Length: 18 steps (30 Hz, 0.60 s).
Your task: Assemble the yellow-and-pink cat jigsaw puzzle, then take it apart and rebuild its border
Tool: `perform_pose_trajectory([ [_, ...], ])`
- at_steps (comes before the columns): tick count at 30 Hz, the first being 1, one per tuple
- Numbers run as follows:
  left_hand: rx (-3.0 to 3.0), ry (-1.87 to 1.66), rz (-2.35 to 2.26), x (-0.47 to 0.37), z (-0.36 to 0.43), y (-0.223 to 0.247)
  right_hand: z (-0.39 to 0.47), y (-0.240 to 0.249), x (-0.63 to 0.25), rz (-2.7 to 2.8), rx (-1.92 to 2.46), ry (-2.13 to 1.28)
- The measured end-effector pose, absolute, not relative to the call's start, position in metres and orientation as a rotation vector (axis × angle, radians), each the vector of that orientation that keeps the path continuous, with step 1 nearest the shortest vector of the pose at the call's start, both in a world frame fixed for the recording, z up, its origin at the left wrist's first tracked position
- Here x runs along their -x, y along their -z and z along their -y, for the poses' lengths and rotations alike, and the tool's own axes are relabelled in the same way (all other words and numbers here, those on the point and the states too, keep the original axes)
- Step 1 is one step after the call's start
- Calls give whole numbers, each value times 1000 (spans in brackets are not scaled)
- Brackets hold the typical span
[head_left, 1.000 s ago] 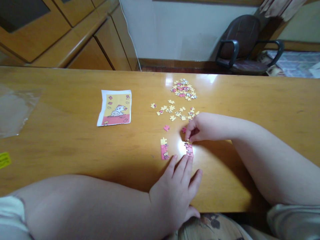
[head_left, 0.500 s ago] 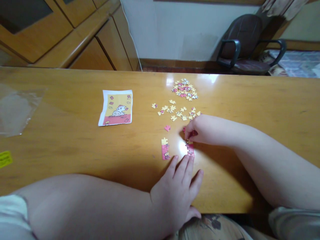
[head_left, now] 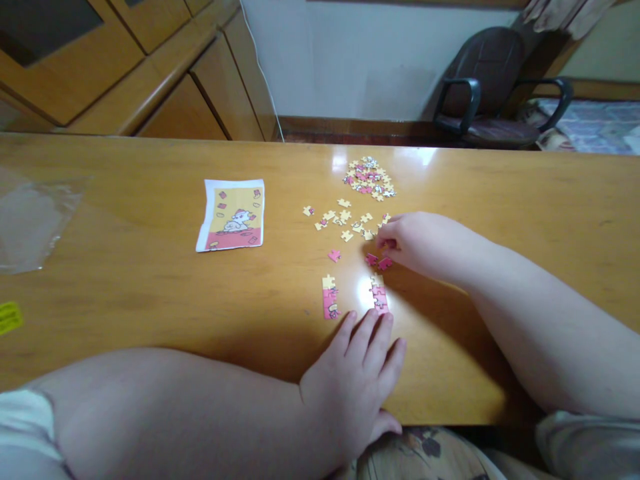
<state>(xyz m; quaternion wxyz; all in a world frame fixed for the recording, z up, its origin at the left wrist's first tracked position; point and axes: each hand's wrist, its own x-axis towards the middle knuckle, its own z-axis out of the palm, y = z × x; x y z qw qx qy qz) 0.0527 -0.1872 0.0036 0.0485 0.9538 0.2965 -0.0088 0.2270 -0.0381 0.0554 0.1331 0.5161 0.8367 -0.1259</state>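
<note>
My left hand (head_left: 357,380) lies spread on the table, its fingertips at the lower end of a joined pink and yellow puzzle strip (head_left: 379,295). Left of it is another joined strip (head_left: 330,297). My right hand (head_left: 413,240) hovers with curled fingers by the right end of the scattered yellow pieces (head_left: 345,216); what its fingertips hold, if anything, is hidden. Just below it lie two loose pink pieces, one (head_left: 371,259) beside the other (head_left: 385,263). A single pink piece (head_left: 335,255) sits above the left strip.
A heap of puzzle pieces (head_left: 369,177) is near the table's far edge. To the left lie a picture sheet (head_left: 233,217), a clear plastic bag (head_left: 35,223) and a yellow label (head_left: 10,318). Beyond the table (head_left: 150,293) stand cabinets and an office chair (head_left: 483,87).
My right hand has moved up, away from the top of the right strip, uncovering that strip and the two pink pieces. My left hand has barely moved.
</note>
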Motion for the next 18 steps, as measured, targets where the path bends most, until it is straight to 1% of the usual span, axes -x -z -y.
perform_pose_trajectory([
  [4, -2902, 37, -915, -53, 187, -4, 36, -51, -225, -2494, -1385, 434],
  [8, -2911, 47, -910, -53, 186, -5, 41, -46, -218, -2494, -1409, 391],
  [10, -2918, 26, -912, -53, 187, -5, 41, -45, -218, -2513, -1429, 430],
  [15, -2936, -41, -870, -53, 190, -6, 39, -46, -222, -2526, -1498, 623],
  [18, -2917, -58, -822, -54, 191, -6, 41, -51, -221, -2485, -1514, 852],
])
